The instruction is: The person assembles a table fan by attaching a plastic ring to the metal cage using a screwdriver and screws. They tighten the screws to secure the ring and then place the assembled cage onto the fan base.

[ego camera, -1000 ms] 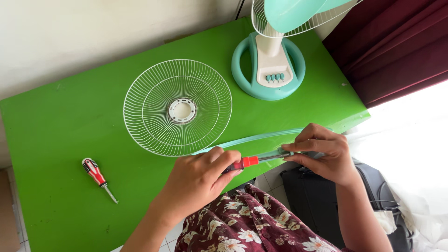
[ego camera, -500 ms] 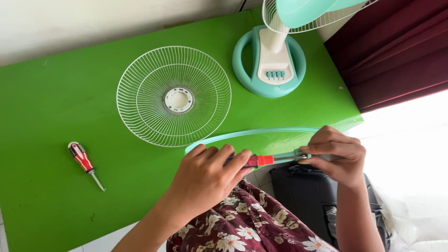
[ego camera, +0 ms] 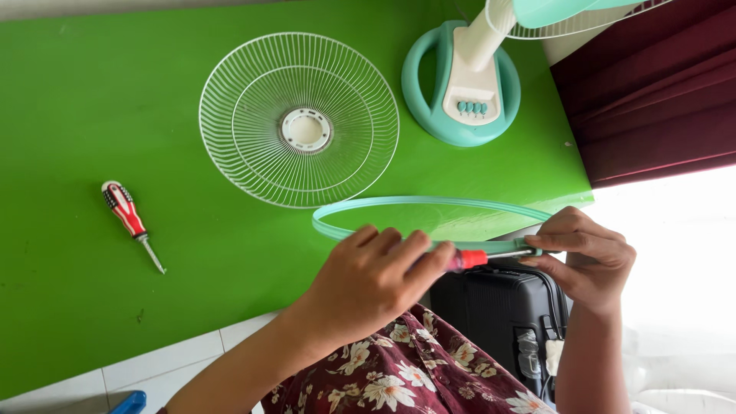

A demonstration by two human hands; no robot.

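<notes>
The left hand grips a red-collared screwdriver, its tip at the teal plastic ring pinched by the right hand over the green table's near edge. Farther off lie the wire fan guard and fan base; far left, a spare screwdriver.

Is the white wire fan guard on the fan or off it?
Off. The white wire guard lies flat on the green table, apart from the fan.

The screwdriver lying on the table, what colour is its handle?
Red with black and white markings; the screwdriver shows in the head view.
</notes>
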